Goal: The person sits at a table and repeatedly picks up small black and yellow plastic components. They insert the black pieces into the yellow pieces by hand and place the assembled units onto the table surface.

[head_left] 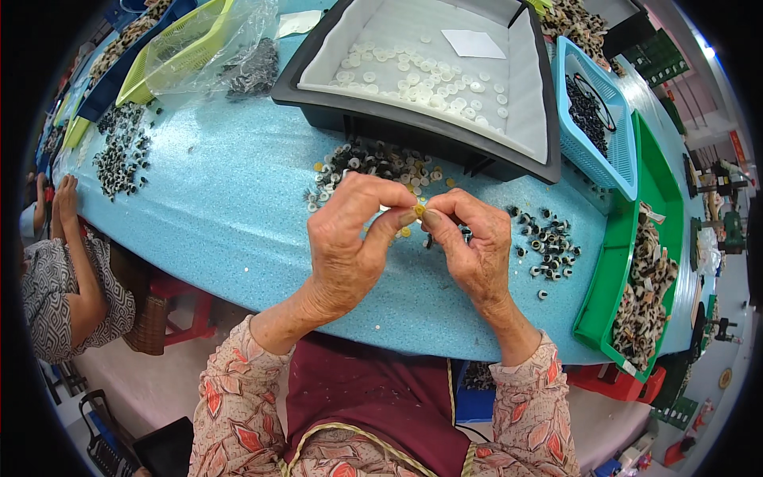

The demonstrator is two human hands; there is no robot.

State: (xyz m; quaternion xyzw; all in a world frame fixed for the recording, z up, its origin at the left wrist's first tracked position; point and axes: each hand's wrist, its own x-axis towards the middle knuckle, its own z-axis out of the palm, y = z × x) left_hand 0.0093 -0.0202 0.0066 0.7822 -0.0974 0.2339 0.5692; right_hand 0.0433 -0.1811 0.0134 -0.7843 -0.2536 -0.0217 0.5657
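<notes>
My left hand [350,234] and my right hand [481,242] meet over the blue table [238,230]. Thumbs and forefingers of both pinch one small round yellow plastic piece [419,211]; its finer shape is too small to make out. Just beyond my fingers lies a loose heap of small black, white and yellow parts [377,163], partly covered by my left hand. Beside my right hand is a scattered group of small black parts with white ends [552,246].
Beyond the heap stands a black tray [342,94], lined in white, with many translucent discs [433,91]. At right are a light-blue basket [620,171] and a green bin [596,322] of mottled fuzzy pieces [645,290]. Another person's arm [79,262] rests at the left edge.
</notes>
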